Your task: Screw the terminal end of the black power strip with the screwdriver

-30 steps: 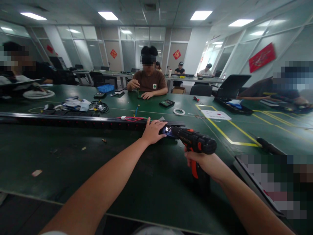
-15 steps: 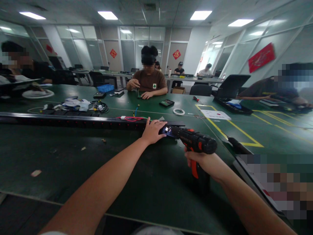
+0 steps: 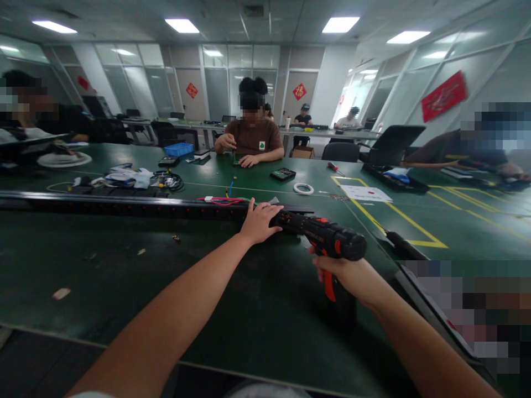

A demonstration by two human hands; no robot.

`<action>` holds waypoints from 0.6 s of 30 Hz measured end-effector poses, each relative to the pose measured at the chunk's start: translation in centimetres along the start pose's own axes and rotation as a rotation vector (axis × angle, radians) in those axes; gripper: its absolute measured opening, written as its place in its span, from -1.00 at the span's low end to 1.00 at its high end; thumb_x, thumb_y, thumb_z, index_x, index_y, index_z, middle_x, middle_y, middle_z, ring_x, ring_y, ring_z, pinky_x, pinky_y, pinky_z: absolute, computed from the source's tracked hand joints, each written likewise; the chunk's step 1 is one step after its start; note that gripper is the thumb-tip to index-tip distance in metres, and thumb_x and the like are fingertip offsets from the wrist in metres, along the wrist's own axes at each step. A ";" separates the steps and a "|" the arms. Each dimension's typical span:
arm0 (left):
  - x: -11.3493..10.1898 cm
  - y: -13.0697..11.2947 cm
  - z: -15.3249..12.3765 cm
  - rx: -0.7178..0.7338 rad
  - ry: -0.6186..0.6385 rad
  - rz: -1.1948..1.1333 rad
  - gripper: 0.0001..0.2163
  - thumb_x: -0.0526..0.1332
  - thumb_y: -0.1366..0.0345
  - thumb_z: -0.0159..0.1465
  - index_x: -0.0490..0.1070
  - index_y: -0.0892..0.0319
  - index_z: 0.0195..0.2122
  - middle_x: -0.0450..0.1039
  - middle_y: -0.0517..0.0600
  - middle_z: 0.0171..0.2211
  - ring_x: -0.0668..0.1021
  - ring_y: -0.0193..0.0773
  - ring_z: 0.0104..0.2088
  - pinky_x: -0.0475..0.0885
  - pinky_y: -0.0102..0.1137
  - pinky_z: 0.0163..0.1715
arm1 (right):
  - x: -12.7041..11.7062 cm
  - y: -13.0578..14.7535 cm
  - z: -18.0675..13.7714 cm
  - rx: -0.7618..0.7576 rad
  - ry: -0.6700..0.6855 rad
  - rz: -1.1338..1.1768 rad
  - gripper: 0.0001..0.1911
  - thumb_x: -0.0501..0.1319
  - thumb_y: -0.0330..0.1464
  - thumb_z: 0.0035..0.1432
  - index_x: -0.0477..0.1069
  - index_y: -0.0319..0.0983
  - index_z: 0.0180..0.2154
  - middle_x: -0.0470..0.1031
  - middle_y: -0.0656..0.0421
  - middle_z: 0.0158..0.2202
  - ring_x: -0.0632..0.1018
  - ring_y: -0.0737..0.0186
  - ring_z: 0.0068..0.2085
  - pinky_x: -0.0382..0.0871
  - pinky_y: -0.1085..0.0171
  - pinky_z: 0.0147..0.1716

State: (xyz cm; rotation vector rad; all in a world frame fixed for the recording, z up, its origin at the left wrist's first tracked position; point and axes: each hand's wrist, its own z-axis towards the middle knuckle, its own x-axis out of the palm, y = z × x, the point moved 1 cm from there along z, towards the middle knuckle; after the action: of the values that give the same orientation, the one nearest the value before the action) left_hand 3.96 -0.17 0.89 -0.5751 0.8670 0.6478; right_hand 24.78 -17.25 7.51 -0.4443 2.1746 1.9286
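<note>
A long black power strip [image 3: 178, 209] with a row of small red marks lies across the table. My left hand [image 3: 260, 222] rests over its right part, fingers stretched out and spread, thumb toward the front face. My right hand [image 3: 342, 271] is wrapped round the grip of a black and orange cordless drill [image 3: 332, 236]. The drill points left, its nose close to the strip just right of my left thumb. The tip of its bit is too dark to make out. Red wires [image 3: 224, 201] lie behind the strip, beside my left fingers.
Loose cables [image 3: 168, 180], a white cable coil [image 3: 303, 189], a dark circuit-board box [image 3: 283, 174] and a paper sheet [image 3: 365, 193] lie beyond the strip. Small brass-coloured bits [image 3: 176, 238] lie in front. A co-worker [image 3: 259, 138] sits opposite; others sit at both sides.
The bright glow at the drill's nose has gone dark. Both my hands and the drill stay almost where they were.
</note>
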 end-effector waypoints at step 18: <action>0.1 0.1 0.0 0.000 0.000 0.013 -0.40 0.30 -0.01 0.34 0.25 -0.04 0.38 0.41 0.02 0.30 0.34 -0.01 0.32 -0.33 0.21 0.43 | 0.0 -0.2 0.1 -0.002 -0.005 0.032 -0.78 0.33 -0.26 0.03 0.46 -0.19 -0.25 0.50 0.24 -0.53 0.54 0.15 -0.46 0.43 0.20 -0.39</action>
State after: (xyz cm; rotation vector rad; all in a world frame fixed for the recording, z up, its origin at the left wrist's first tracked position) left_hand 3.92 -0.09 0.77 -0.5696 0.8715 0.6598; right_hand 24.86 -17.20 7.35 -0.4065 2.1902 1.9464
